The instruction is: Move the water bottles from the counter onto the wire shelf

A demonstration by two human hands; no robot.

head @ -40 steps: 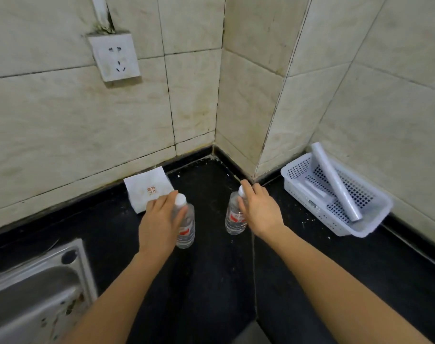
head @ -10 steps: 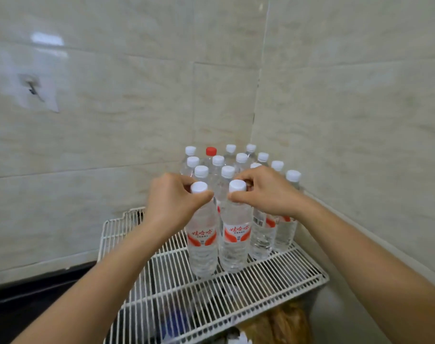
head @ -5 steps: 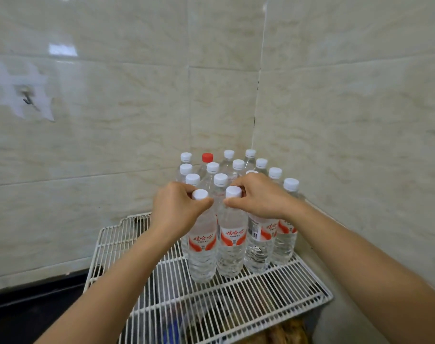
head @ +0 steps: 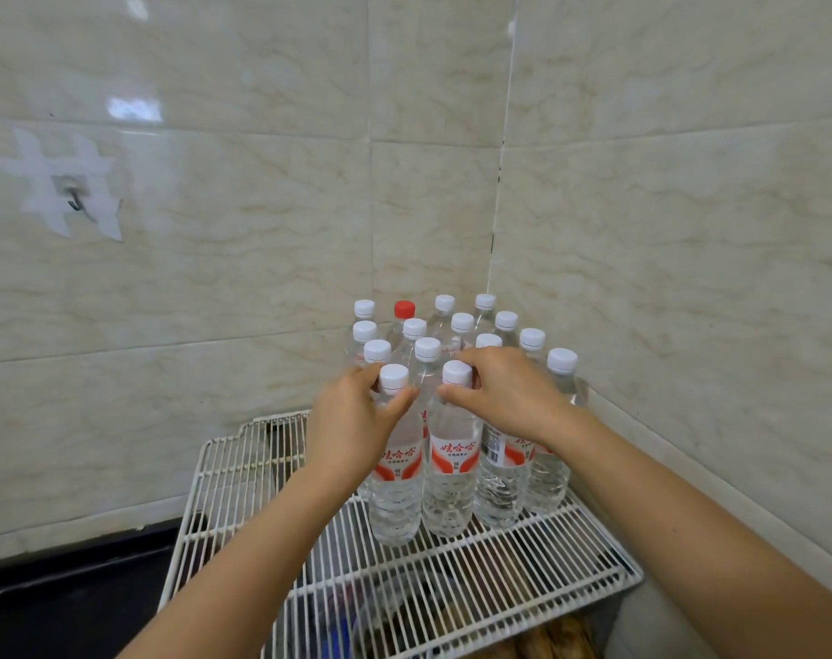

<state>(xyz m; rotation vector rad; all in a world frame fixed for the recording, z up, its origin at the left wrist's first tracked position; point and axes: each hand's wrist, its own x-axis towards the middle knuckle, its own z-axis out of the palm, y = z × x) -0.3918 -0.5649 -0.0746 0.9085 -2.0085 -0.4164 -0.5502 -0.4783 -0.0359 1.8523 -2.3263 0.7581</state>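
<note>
Tiled wall rising behind the wire shelf and along its right side. Black counter just left of the shelf, lower down. Cluster of water bottles packed upright at the shelf's back right corner, white-capped apart from one red cap in the rear row.

Two further bottles at the front of that cluster, towards the shelf's middle, upright and touching, bases seemingly down on the wires. Left front bottle gripped at the neck by the left hand, thumb and fingers curled round just under the cap. Right front bottle held likewise by the right hand, thumb and fingers closed on the neck below the cap. Both bodies hanging clear below the grips.

Small hook on the wall, well above the shelf's left end.
</note>
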